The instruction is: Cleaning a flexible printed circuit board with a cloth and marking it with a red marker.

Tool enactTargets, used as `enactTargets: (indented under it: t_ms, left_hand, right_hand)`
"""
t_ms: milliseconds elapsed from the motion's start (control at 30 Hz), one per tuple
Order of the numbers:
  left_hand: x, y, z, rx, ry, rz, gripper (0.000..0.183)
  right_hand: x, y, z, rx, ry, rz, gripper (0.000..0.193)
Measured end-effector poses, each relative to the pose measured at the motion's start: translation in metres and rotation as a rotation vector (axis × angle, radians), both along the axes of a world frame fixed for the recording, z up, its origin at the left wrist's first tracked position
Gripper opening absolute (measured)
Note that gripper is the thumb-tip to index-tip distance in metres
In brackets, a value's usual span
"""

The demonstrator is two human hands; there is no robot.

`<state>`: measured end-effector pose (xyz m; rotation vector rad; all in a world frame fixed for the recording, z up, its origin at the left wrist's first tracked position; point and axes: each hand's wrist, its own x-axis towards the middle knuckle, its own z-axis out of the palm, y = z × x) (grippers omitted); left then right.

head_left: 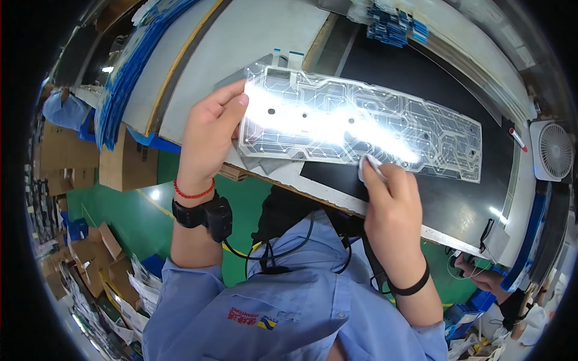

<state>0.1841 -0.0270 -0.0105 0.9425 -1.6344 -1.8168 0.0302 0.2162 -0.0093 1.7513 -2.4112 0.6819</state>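
Note:
A clear keyboard membrane sheet (385,108) with pale printed circuit traces is held tilted above the bench, a bright glare running across it. My left hand (212,114) pinches its left edge between thumb and fingers. At the lower edge, right of the middle, my right hand (392,191) is closed on a small white wad (368,167), perhaps cloth, which touches the sheet. Two short ribbon tails (295,61) stick up from the sheet's upper left. Grey sheets (265,163) lie beneath it on the left.
A black mat (433,72) covers part of the white bench. A stack of blue-edged sheets (129,78) stands at left, blue-and-white strips (391,27) at the back. On the right are a red-and-white marker (518,139) and a white fan (552,150). Cardboard boxes (129,162) stand on the green floor.

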Motion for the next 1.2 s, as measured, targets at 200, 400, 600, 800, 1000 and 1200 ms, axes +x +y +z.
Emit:
enactTargets:
  t_ms: [200, 400, 600, 800, 1000, 1200]
  left_hand:
    - [0.001, 0.002, -0.01, -0.173, -0.039, 0.037, 0.038]
    - [0.001, 0.004, -0.015, -0.23, 0.008, 0.043, 0.036]
    - [0.003, 0.006, -0.017, -0.255, 0.0, 0.031, 0.033]
    - [-0.002, 0.006, -0.015, -0.225, 0.014, 0.067, 0.035]
    - [-0.001, 0.006, -0.013, -0.237, -0.026, 0.043, 0.034]
    - [0.003, 0.007, -0.005, -0.19, -0.049, 0.04, 0.035]
  right_hand:
    - [0.023, -0.047, -0.002, 0.032, -0.026, 0.256, 0.047]
    - [0.051, -0.088, 0.0, 0.032, -0.05, 0.301, 0.046]
    - [0.029, -0.066, 0.0, 0.029, -0.04, 0.343, 0.034]
    - [0.048, -0.09, -0.003, -0.028, 0.006, 0.383, 0.034]
    - [0.025, -0.057, 0.003, 0.072, -0.003, 0.265, 0.038]
    - [0.001, -0.004, 0.004, 0.131, 0.086, 0.004, 0.05]
